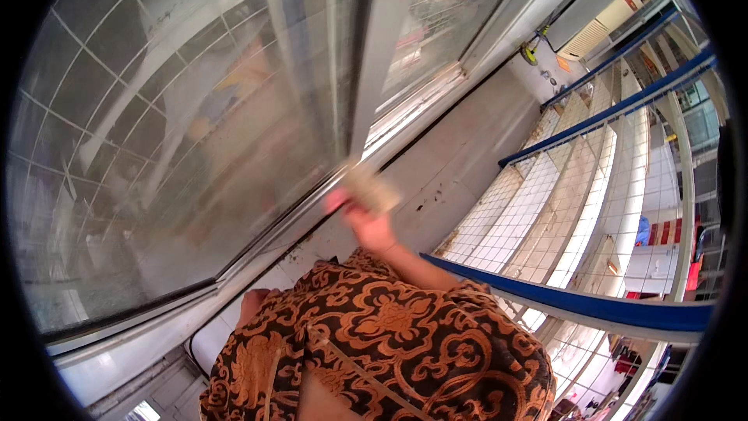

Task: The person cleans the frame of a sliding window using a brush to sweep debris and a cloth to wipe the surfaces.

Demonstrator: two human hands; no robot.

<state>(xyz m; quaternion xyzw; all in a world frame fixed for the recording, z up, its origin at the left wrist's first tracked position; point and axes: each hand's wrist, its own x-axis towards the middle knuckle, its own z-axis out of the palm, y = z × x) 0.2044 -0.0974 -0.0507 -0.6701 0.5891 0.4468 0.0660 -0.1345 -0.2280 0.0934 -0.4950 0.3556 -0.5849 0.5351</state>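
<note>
My right hand (372, 231) reaches forward, closed around a blurred beige block (372, 189) with a pink part at its left end. Motion smears the block, so I cannot tell its kind. It is in front of the foot of a window's grey upright frame (369, 54), close to the sill; whether it touches either is unclear. Only a small part of my left hand (253, 306) shows at the left edge of my brown and orange patterned garment (389, 323), near the lower window edge. Its fingers are hidden.
A large, streaky glass pane (195, 140) fills the left side. The window track (421, 105) runs diagonally beside a pale, marked wall (460, 152). Wire-mesh racks (561, 218) with blue bars (576, 300) stand close on the right. A cream air-conditioner unit (604, 27) is at the far upper right.
</note>
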